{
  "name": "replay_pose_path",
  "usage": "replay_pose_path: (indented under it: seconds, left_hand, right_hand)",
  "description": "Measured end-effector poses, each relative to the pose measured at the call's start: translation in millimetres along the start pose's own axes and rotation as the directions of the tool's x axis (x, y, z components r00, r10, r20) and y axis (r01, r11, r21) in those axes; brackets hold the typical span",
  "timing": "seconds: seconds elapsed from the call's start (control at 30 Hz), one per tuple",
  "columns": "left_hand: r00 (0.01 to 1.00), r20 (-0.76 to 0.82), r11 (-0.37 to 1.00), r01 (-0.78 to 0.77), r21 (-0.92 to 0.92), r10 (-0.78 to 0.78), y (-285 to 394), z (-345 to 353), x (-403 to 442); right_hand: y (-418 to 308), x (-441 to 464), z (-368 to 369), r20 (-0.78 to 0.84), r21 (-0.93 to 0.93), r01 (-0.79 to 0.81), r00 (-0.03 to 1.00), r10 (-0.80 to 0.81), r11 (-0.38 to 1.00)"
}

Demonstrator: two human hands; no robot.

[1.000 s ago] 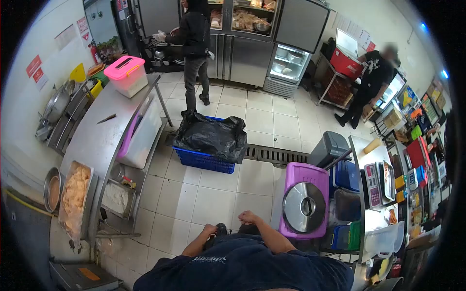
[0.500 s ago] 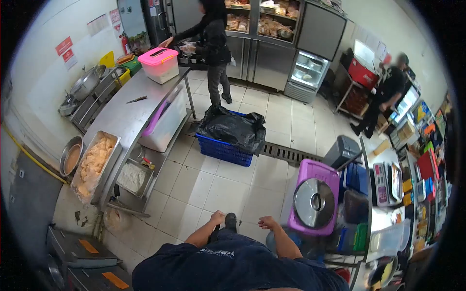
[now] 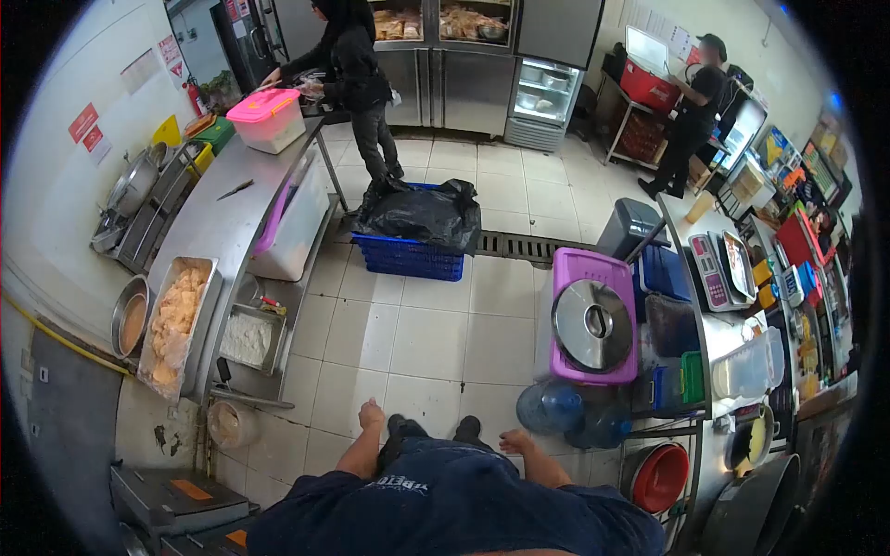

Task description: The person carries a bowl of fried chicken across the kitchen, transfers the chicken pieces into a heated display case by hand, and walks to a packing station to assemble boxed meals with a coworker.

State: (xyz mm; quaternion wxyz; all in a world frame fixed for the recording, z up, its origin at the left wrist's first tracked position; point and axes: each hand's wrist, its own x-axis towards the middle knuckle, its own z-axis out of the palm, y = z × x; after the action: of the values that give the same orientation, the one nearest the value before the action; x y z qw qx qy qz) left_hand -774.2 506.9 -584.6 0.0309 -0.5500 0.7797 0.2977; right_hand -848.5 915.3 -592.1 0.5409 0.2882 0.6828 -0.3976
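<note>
My left hand [image 3: 371, 416] hangs over the tiled floor in front of my body, its fingers loosely bent with nothing visible in them. On the other side, my right hand [image 3: 514, 442] hangs low with fingers slightly apart, also without anything visible in it. Nearest to the right hand stands a blue water jug [image 3: 549, 408], and it does not touch it. Left of my left hand are a steel worktable [image 3: 206, 215] with a tray of raw, orange-coated meat [image 3: 178, 320], and a pan of white flour [image 3: 248, 338] on its lower shelf.
Ahead, a blue crate [image 3: 408, 259] holds a black plastic bag [image 3: 417, 215] beside a floor drain [image 3: 519, 247]. A purple-lidded bin [image 3: 565, 264] bears a steel lid [image 3: 593, 324] at right. One person [image 3: 357, 83] stands by a pink-lidded box [image 3: 267, 120]; another [image 3: 691, 120] stands near a red cooler [image 3: 649, 83].
My view has moved forward and turned, so the crate and table sit further left. Both hands have swung slightly. The person at right now has an arm raised toward the red cooler.
</note>
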Motion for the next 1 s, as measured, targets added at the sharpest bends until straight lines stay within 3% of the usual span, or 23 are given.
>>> replay_pose_path:
  seconds: [0.03, 0.1, 0.13, 0.2, 0.33, 0.4, 0.47, 0.53, 0.6, 0.63, 0.67, 0.7, 0.77, 0.8, 0.83, 0.87, 0.9, 0.97, 1.0]
  left_hand:
    - [1.000, -0.004, 1.000, 0.001, -0.013, -0.001, -2.1, -7.8, -2.2]
    - [0.994, 0.055, 0.969, -0.083, -0.233, 0.098, -8.2, -28.1, -8.0]
    - [0.994, 0.047, 0.966, -0.086, -0.245, 0.100, -10.3, -38.1, -11.2]
    - [0.973, 0.059, 0.973, -0.220, -0.076, 0.225, -19.6, -50.1, -7.1]
    - [0.987, 0.058, 0.981, -0.141, -0.134, 0.150, -66.7, -63.7, 19.3]
    - [0.961, 0.270, 0.997, -0.053, -0.053, 0.066, -99.3, -79.2, 43.2]
    - [0.946, 0.325, 0.994, 0.027, -0.103, 0.008, -129.4, -97.5, 51.4]
    - [0.920, 0.389, 0.984, 0.109, -0.141, -0.047, -172.8, -109.0, 57.5]
    - [0.886, 0.411, 0.949, -0.290, 0.123, 0.217, -219.7, -114.9, 70.2]
    - [0.885, 0.413, 0.947, -0.292, 0.130, 0.216, -228.9, -123.3, 71.3]
    - [0.867, 0.442, 0.897, -0.366, 0.249, 0.231, -236.9, -134.9, 70.0]
    - [0.847, 0.474, 0.825, -0.435, 0.360, 0.240, -245.1, -144.1, 69.7]
    - [0.834, 0.525, 0.885, -0.363, 0.291, 0.169, -258.9, -153.7, 69.8]
    - [0.810, 0.577, 0.937, -0.275, 0.218, 0.103, -265.0, -154.4, 69.5]
    - [0.807, 0.581, 0.931, -0.286, 0.225, 0.107, -268.4, -151.8, 67.1]
    - [0.856, 0.516, 0.999, -0.001, 0.036, -0.018, -266.7, -148.4, 61.5]
    - [0.864, 0.477, 0.946, 0.272, -0.175, -0.160, -265.9, -142.8, 57.6]
    - [0.858, 0.510, 0.999, 0.042, 0.031, -0.052, -266.1, -121.7, 61.7]
    - [0.879, 0.473, 0.998, -0.068, 0.011, 0.055, -255.5, -121.1, 57.0]
  right_hand:
    - [13.2, 6.3, -0.8, -0.038, -0.026, -0.061, 0.997, 0.060, 0.998]
    - [35.9, 4.7, -2.2, -0.059, -0.021, 0.011, 0.998, -0.012, 1.000]
    - [37.9, -3.1, -0.1, -0.063, -0.028, 0.023, 0.998, -0.025, 0.999]
    - [31.6, -12.5, 7.8, -0.075, -0.039, -0.015, 0.997, 0.013, 0.999]
    - [10.6, 12.1, 48.2, -0.060, -0.090, -0.108, 0.993, 0.103, 0.990]
    - [-8.1, 18.8, 82.7, -0.012, -0.067, 0.014, 1.000, -0.015, 0.998]
    - [-41.8, 7.0, 129.7, -0.011, -0.282, 0.105, 0.994, -0.113, 0.954]
    - [-67.2, 34.0, 176.6, 0.157, -0.216, 0.097, 0.986, -0.063, 0.972]
    - [-106.7, -4.6, 230.7, 0.145, -0.317, 0.243, 0.968, -0.206, 0.917]
    - [-119.1, -3.3, 245.7, 0.302, -0.475, 0.463, 0.885, -0.355, 0.748]
    - [-129.7, 0.6, 257.9, 0.475, -0.565, 0.652, 0.758, -0.446, 0.506]
    - [-140.8, -12.0, 266.0, 0.474, -0.558, 0.652, 0.758, -0.448, 0.513]
    - [-164.5, -59.7, 277.0, 0.297, -0.366, 0.485, 0.870, -0.394, 0.794]
    - [-166.5, -55.6, 277.2, 0.294, -0.355, 0.484, 0.870, -0.396, 0.800]
    - [-169.6, -51.9, 271.4, 0.246, -0.371, 0.466, 0.884, -0.398, 0.803]
    - [-170.8, -49.2, 263.4, 0.197, -0.386, 0.447, 0.895, -0.401, 0.807]
    - [-169.5, -50.9, 254.1, 0.163, -0.324, 0.426, 0.905, -0.394, 0.845]
    - [-164.6, -45.5, 229.0, 0.071, -0.154, 0.392, 0.920, -0.386, 0.907]
    - [-154.0, -31.4, 214.7, 0.014, -0.041, 0.379, 0.925, -0.379, 0.925]
